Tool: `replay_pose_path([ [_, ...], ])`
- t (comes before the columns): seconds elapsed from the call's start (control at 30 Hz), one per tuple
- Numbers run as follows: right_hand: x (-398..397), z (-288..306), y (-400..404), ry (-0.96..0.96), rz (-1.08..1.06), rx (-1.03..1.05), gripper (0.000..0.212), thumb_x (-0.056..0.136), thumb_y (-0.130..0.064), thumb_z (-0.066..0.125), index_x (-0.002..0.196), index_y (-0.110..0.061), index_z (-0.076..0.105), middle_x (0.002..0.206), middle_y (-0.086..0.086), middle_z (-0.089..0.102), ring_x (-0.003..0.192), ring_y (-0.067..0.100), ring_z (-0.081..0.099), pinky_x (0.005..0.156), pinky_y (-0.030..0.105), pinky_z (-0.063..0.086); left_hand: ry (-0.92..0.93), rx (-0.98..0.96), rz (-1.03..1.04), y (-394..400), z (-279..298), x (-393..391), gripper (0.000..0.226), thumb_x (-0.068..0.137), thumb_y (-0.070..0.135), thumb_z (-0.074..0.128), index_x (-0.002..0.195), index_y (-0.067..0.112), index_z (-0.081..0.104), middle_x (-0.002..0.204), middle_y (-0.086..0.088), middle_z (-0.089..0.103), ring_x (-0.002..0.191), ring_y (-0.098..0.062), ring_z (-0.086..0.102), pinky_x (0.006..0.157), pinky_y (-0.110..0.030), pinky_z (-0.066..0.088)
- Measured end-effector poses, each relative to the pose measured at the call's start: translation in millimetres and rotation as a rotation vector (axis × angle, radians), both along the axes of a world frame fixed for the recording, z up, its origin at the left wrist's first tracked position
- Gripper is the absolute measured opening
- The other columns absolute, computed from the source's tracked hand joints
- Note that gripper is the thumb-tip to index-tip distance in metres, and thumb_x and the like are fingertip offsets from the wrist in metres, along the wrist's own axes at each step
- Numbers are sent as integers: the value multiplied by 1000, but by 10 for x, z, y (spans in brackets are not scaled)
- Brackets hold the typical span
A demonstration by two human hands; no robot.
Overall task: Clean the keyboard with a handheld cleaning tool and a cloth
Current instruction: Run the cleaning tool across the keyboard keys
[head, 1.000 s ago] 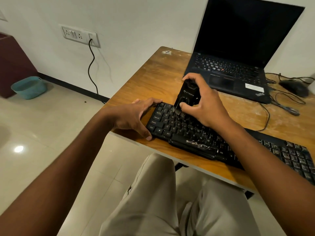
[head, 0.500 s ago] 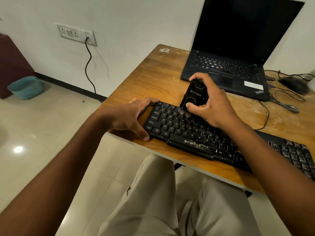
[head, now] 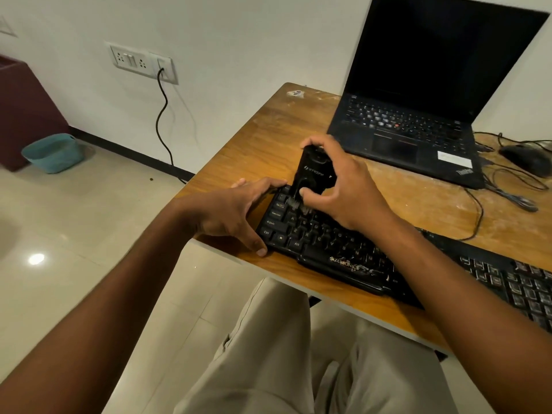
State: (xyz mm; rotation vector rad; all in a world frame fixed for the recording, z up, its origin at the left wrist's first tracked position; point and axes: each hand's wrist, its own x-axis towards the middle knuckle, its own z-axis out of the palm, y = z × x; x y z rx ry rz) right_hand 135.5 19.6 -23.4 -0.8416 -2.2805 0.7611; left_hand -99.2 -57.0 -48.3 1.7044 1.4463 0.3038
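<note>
A black keyboard (head: pixel 337 249) lies along the front edge of the wooden table (head: pixel 257 144). My right hand (head: pixel 343 186) grips a black handheld cleaning tool (head: pixel 313 171), held upright with its bristle tip pressed on the keys at the keyboard's upper left corner. The left end of the keyboard is clasped by my left hand (head: pixel 230 210), thumb at the front edge and fingers over the back edge. No cloth is in view.
An open black laptop (head: pixel 418 115) with a dark screen stands behind the keyboard. A black mouse (head: pixel 525 159) and loose cables (head: pixel 507 198) lie at the right. Off the table's left edge are a wall socket (head: pixel 143 61) with a hanging cord and a teal basket (head: pixel 53 152) on the floor.
My right hand has slid the cleaning tool leftward along the top key rows toward the keyboard's left corner. My left hand stays on the keyboard's left end.
</note>
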Motion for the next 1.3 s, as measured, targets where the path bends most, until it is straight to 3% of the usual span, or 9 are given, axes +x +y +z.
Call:
replay_pose_path([
  [0.07,-27,22,99,-1,-47,2,64,84,-13,78,132,-38,45,104,4,61,85,19,68,59,30,60,-3,-11,-1,2,5,-1,129,57,36,98,152,60,13,139,23,40,150,-31,13,122,-63,18],
  [0.3,-126,46,-135,14,114,17,62,83,-12,79,134,-31,47,103,1,61,78,15,67,56,27,58,8,9,34,-33,56,40,124,63,24,97,155,45,16,116,36,31,148,-36,22,121,-61,26],
  [0.43,-69,13,113,26,-38,-35,64,84,-11,79,132,-37,46,107,1,61,84,14,68,57,27,61,1,0,7,-16,63,35,127,60,27,98,153,54,17,134,19,44,140,-26,27,120,-58,27],
  [0.53,108,55,273,-9,-127,-17,66,84,-13,79,132,-42,44,113,-1,62,91,13,67,59,21,59,13,-16,21,2,59,36,129,58,31,98,152,59,14,149,12,38,144,-25,20,122,-56,23],
  [0.77,804,168,105,39,-222,20,66,83,-13,82,131,-41,46,116,-8,60,93,-6,61,68,6,49,108,-43,24,45,133,58,133,54,28,101,148,64,13,143,11,37,129,-18,40,114,-48,39],
  [0.9,893,179,22,57,-210,10,65,83,-13,82,131,-41,47,114,-5,61,91,-7,61,65,6,48,232,-30,-17,85,311,273,145,54,24,101,160,44,4,160,11,27,138,-13,29,117,-36,27],
  [1.0,780,167,-2,51,-178,14,64,83,-13,81,132,-39,50,110,-5,61,88,-14,59,61,7,48,375,14,-103,137,393,475,147,55,32,100,162,38,-1,167,9,17,152,-20,18,125,-45,6],
  [1.07,696,118,12,56,-139,-11,65,82,-12,81,132,-40,50,111,-4,63,89,-4,63,63,15,54,445,39,-160,185,383,524,146,55,40,99,162,39,-2,169,10,15,155,-17,11,124,-49,-10],
  [1.3,921,128,87,-152,-132,16,72,84,-14,81,135,-50,45,105,-7,61,86,7,62,56,23,56,518,72,-221,269,396,528,140,56,45,97,161,39,5,166,12,21,154,-13,13,125,-54,-10],
])
